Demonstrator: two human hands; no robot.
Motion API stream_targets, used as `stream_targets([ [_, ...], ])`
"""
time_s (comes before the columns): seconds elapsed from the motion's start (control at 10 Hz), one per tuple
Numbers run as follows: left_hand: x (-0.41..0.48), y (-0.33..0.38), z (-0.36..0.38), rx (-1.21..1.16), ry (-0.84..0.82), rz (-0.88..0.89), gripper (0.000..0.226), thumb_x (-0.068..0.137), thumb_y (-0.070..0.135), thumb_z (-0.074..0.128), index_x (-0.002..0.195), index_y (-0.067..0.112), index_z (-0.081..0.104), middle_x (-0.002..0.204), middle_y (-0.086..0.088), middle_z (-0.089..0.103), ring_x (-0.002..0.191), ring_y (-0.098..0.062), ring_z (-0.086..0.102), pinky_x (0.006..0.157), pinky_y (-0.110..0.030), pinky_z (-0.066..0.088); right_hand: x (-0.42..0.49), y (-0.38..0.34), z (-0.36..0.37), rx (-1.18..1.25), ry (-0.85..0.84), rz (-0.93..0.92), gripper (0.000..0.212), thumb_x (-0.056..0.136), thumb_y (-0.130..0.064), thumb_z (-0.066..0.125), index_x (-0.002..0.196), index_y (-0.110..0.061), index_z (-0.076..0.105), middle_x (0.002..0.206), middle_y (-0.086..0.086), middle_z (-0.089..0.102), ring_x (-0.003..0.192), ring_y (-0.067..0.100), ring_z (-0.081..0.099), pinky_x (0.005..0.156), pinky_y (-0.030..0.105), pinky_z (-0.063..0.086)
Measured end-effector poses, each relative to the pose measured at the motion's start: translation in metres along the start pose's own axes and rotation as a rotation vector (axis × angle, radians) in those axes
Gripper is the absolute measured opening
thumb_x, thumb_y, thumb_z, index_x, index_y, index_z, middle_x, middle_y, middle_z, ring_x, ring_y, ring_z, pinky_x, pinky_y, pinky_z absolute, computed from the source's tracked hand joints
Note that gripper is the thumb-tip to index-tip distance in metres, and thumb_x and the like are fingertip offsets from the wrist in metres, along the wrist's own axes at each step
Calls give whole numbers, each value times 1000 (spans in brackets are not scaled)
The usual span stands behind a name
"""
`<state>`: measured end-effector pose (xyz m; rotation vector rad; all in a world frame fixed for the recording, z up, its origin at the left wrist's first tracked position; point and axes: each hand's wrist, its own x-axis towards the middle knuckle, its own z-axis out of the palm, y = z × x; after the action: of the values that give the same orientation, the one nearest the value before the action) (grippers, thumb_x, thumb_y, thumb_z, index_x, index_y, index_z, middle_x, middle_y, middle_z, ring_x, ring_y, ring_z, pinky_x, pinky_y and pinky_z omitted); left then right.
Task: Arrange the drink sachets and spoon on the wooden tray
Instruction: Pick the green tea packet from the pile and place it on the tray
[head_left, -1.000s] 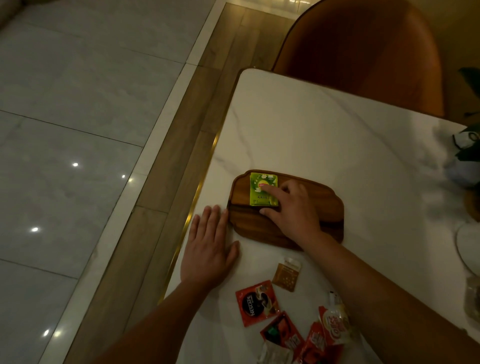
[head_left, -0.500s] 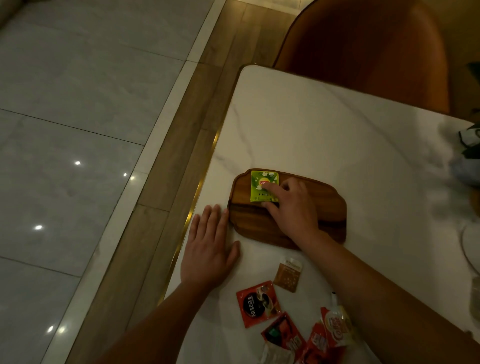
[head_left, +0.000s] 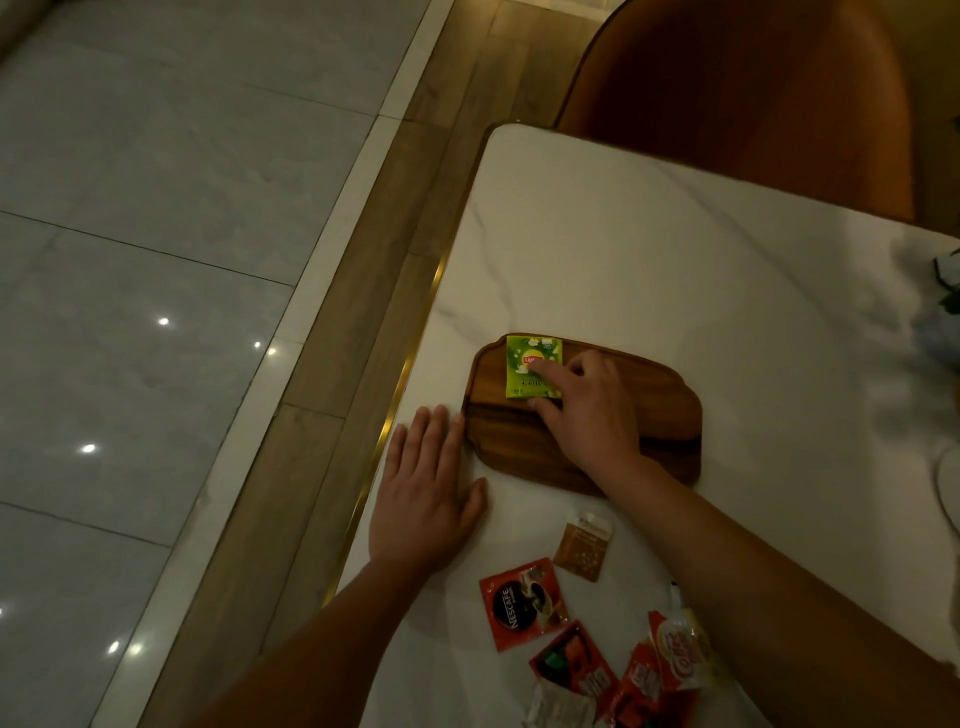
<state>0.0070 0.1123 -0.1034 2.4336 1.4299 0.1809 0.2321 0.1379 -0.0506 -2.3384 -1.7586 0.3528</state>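
A dark wooden tray (head_left: 670, 415) lies on the white marble table. A green tea sachet (head_left: 522, 366) rests flat in the tray's far left corner. My right hand (head_left: 587, 410) is over the tray, its index fingertip and thumb touching the green sachet. My left hand (head_left: 423, 493) lies flat on the table, fingers spread, against the tray's left edge. Near me lie a red coffee sachet (head_left: 522, 603), a small brown sachet (head_left: 582, 551), more red sachets (head_left: 571, 667) and a creamer sachet (head_left: 678, 649). No spoon is visible.
The table's left edge (head_left: 447, 291) with a gold trim runs close to the tray; floor lies beyond. An orange-brown chair (head_left: 753, 98) stands at the far side. A dim plant or vase (head_left: 940, 322) and a round white object (head_left: 948, 483) sit at the right edge.
The green sachet has slid slightly toward the tray's far left corner under my right fingers. My left hand has stayed put.
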Motion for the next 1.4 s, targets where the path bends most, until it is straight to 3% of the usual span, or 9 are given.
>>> stream_targets([
  [0.6, 1, 0, -1, 4, 0, 5, 78, 97, 56, 39, 160, 15, 17, 167, -11, 21, 157, -24, 9, 126, -46, 9, -3, -9, 0, 5, -11, 68, 47, 85, -43, 68, 131, -39, 55, 108, 5, 51, 102, 24, 47, 72, 35, 49],
  [0.8, 0, 0, 0, 4, 2, 5, 78, 98, 57, 35, 160, 15, 16, 168, -11, 20, 157, -24, 8, 126, -45, 8, -6, -10, 1, -36, 3, 56, 46, 86, -44, 67, 130, -39, 55, 108, 5, 51, 102, 25, 47, 67, 32, 47],
  [1.4, -1, -2, 3, -3, 16, 9, 78, 98, 57, 35, 160, 15, 15, 168, -11, 18, 157, -24, 8, 126, -47, 11, -9, 0, 2, 14, 34, -2, 59, 80, -47, 72, 134, -35, 52, 107, 4, 50, 97, 23, 47, 71, 32, 46],
])
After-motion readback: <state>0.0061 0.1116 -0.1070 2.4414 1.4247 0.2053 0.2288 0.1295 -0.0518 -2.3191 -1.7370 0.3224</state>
